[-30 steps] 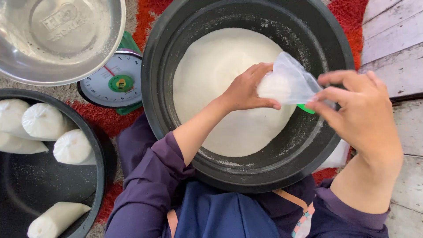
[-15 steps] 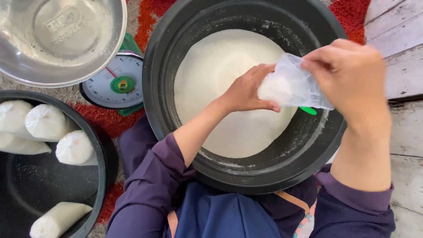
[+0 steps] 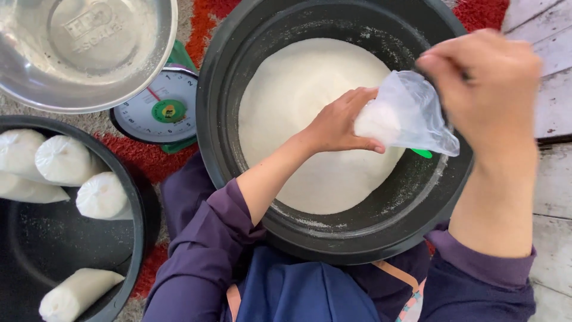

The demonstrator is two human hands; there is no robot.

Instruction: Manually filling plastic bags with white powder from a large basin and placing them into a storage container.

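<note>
The left hand (image 3: 339,122) is curled around the lower, filled end of a small clear plastic bag (image 3: 402,116), w/ the fingers (image 3: 357,143) under it and the thumb on the far side; the bag's bottom is packed w/ white grains. The right hand (image 3: 485,86) is closed in a fist on the upper, empty part of the same bag, pinching the loose plastic near the opening. So both hands are holding the bag between them, approx. level, and the bag is stretched from one to the other.

Just under the bag, at its lower edge, a small green piece (image 3: 422,153) is showing; what it is I cannot tell. Directly below both hands is a big black tub (image 3: 238,197), w/ a wide heap of white grains (image 3: 298,119) filling its middle, and some grains are stuck on the inner wall.

Beyond the left hand, past the tub's rim, stands a round kitchen scale (image 3: 158,110) w/ a white dial and green centre, on a red rug (image 3: 143,158). Further on that side is a steel bowl (image 3: 83,53), dusted inside w/ white. Nearer to the person on the same side, a second black tub (image 3: 134,238) holds four filled bags (image 3: 65,161), white and tied. Purple sleeves (image 3: 202,262) and a blue apron (image 3: 310,295) are at the lower edge. Beyond the right hand are pale wood boards (image 3: 551,53).
</note>
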